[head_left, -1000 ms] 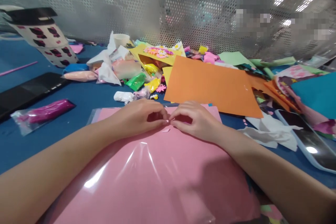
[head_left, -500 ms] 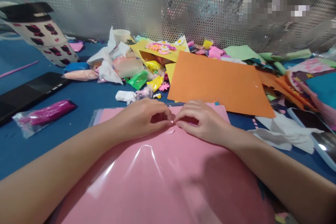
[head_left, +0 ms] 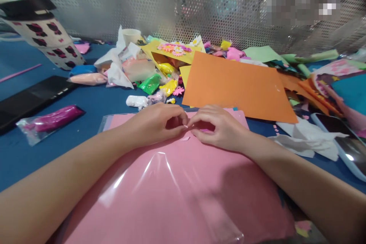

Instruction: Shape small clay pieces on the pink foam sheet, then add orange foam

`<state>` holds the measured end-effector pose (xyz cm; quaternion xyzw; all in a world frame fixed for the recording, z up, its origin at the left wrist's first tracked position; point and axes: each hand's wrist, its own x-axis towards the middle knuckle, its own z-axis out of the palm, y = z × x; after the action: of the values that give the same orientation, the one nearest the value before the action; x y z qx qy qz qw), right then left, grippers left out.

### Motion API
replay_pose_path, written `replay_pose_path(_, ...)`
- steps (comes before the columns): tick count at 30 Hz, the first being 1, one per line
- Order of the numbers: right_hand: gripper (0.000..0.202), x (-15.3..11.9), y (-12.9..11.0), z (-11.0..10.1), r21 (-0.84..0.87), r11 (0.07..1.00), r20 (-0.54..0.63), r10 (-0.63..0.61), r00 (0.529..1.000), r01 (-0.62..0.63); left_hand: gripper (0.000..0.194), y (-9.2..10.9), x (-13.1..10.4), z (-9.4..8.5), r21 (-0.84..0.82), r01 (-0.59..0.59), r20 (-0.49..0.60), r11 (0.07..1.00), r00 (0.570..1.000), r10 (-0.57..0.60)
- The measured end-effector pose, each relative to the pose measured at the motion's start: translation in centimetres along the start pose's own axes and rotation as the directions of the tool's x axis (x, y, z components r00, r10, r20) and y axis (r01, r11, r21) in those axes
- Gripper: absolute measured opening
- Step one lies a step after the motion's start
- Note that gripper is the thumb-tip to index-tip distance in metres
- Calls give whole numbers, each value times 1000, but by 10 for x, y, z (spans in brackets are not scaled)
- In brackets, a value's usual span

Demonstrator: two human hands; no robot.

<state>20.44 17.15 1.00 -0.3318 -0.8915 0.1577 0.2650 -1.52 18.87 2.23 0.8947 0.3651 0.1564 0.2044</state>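
Observation:
My left hand (head_left: 160, 124) pinches a tiny pale pink piece (head_left: 185, 126), perhaps paper, between thumb and index fingertip. Fingers curled, my right hand (head_left: 217, 127) meets it from the other side, its index fingertip at the same piece and its thumb just below. The piece is mostly covered by the fingertips. Under both hands lies a large pink sheet (head_left: 160, 194) with shiny clear plastic over it. A small pale pink scrap (head_left: 185, 138) rests on the sheet just below the fingertips.
Behind the hands lies an orange sheet (head_left: 237, 87). Bagged coloured clay (head_left: 150, 84) and a yellow paper holder with flower shapes (head_left: 177, 51) crowd the back. At left are a tumbler (head_left: 60, 42), a black case (head_left: 34, 99) and a magenta clay pack (head_left: 58, 118); at right, tissue (head_left: 314, 141) and a phone (head_left: 343, 146).
My right index fingertip has shifted slightly over the tiny pink piece, and its thumb sits a little lower, apart from it. The whole view has moved slightly; the scrap stays on the sheet.

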Motion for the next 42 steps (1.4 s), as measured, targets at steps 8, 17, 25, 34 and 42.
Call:
replay_pose_path(8,6,5,-5,-2,1,998,17,68,998,-68,15,0,0,0,-12,-41,-4,999,999,41)
replay_pose_path(17,13,1,1,-11,-72,995,-50,64,997,-67,13,-1,0,1,-124,-14,-16,992,1000,12)
replay_pose_path(25,25,-3,2,-23,-143,985,175,122,977,-98,22,-1,-1,0,-72,-28,-16,997,1000,27)
replay_pose_path(34,10,0,2,-14,-87,991,111,114,987,-105,14,-1,-1,0,-57,7,-30,998,1000,-9)
replay_pose_path(42,6,5,-10,-3,106,978,39,175,984,-178,17,1,-2,0,-64,-36,-39,997,999,34)
